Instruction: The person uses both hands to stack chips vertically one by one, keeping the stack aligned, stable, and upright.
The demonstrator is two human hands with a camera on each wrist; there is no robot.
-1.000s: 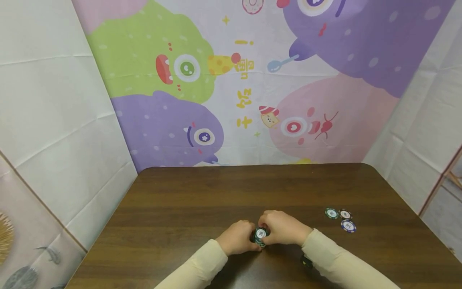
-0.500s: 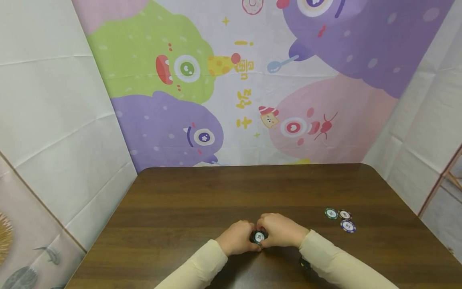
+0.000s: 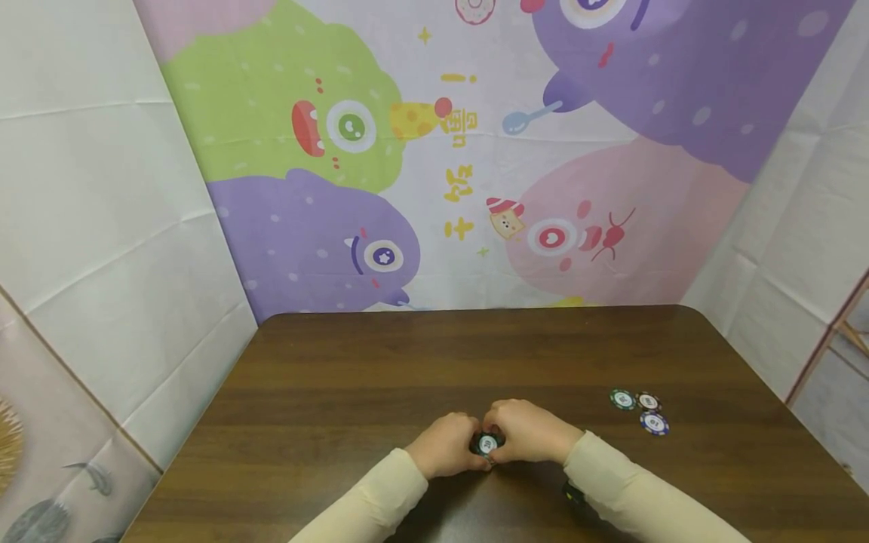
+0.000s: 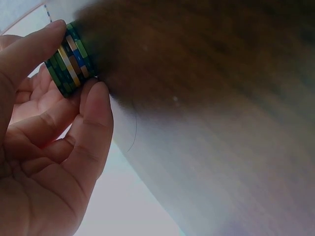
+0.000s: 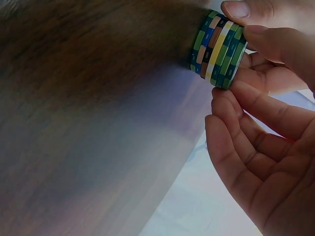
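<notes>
A short stack of poker chips (image 3: 487,445) stands on the table between both hands, its top chip dark-edged with a white numbered centre. From the left, my left hand (image 3: 444,446) holds the stack between thumb and fingers. My right hand (image 3: 532,431) pinches it from the opposite side, thumb nearest me. In the left wrist view, the chips' edges (image 4: 71,61) show green, blue, brown and yellow bands, lined up evenly. The right wrist view shows the same stacked chips (image 5: 216,51) with the right thumb at the rim and fingertips at its other side.
Three loose chips lie flat and close together to the right: a green one (image 3: 622,400), a dark brown one (image 3: 649,401) and a blue one (image 3: 655,424). A black device (image 3: 573,494) shows under the right sleeve. A cartoon-printed cloth hangs behind the wooden table (image 3: 339,362).
Over the last second the top chip came down and toward me into line with the stack, and my right hand shifted slightly left. My left hand stayed in place.
</notes>
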